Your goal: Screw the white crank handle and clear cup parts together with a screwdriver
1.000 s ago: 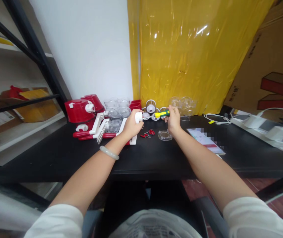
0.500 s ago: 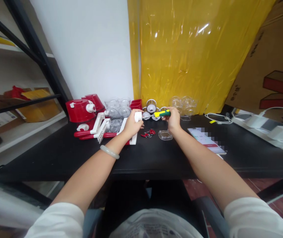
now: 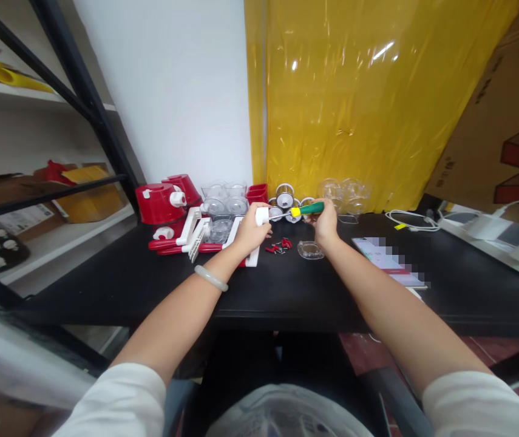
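My left hand (image 3: 251, 229) is closed around a small white cylindrical part (image 3: 262, 216), held above the black table. In my right hand (image 3: 325, 223) is a screwdriver (image 3: 312, 209) with a green and yellow handle, lying roughly level. Its metal shaft points left and meets the white part; whether the tip sits in a screw is too small to tell. Below the hands lie several small red pieces and screws (image 3: 281, 246). A clear plastic piece (image 3: 310, 249) rests on the table under my right hand.
Red housings (image 3: 159, 203), white-and-red handled frames (image 3: 190, 237) and clear cups (image 3: 225, 197) stand at the left back. Metal-rimmed drums (image 3: 285, 195) and more clear plastic parts (image 3: 345, 194) are behind the hands. A phone (image 3: 389, 262) and a power strip (image 3: 478, 233) lie right.
The view has shifted slightly, so everything sits further right. The screwdriver handle has turned in my right hand, showing more green and less yellow. Both hands keep their hold.
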A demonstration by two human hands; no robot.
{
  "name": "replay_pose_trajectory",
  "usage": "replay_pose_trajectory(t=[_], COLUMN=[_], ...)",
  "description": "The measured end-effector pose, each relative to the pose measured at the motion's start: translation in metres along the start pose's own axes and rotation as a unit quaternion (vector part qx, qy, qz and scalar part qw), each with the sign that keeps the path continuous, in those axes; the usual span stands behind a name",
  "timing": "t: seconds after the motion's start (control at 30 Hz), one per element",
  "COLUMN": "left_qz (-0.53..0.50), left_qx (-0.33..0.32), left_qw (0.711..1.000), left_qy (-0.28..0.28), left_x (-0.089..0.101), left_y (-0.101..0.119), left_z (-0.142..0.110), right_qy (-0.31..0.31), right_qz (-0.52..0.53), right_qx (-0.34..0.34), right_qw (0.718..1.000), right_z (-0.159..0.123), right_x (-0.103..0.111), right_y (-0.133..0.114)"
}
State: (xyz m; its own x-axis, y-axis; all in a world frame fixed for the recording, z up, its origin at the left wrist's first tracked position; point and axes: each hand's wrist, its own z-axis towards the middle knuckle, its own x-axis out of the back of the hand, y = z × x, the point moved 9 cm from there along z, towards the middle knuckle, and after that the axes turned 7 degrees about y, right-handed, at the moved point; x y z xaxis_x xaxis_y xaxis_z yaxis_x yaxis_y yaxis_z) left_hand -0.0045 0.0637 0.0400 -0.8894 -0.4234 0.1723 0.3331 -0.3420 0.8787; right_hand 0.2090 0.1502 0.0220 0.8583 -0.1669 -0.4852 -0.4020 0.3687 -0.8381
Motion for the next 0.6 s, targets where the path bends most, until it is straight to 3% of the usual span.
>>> replay_pose_trajectory(t=[0.23,0.6], left_qz=[0.005,-0.019], left_qx=[0.008,-0.005], left_qw=[1.000,1.000], left_qy=[-0.003,-0.005], left_x=[-0.0004,-0.0005], left_y=[-0.0005,-0.0003], left_z=[-0.0002,0.0015], right_qy=[-0.005,-0.013], right_qz=[0.000,-0.028], right_qx=[-0.028,0.015], right_qw=[1.000,0.999], right_z=[0.0033,0.0029], right_x=[0.0000,-0.0017], right_y=[0.0063,0.0000])
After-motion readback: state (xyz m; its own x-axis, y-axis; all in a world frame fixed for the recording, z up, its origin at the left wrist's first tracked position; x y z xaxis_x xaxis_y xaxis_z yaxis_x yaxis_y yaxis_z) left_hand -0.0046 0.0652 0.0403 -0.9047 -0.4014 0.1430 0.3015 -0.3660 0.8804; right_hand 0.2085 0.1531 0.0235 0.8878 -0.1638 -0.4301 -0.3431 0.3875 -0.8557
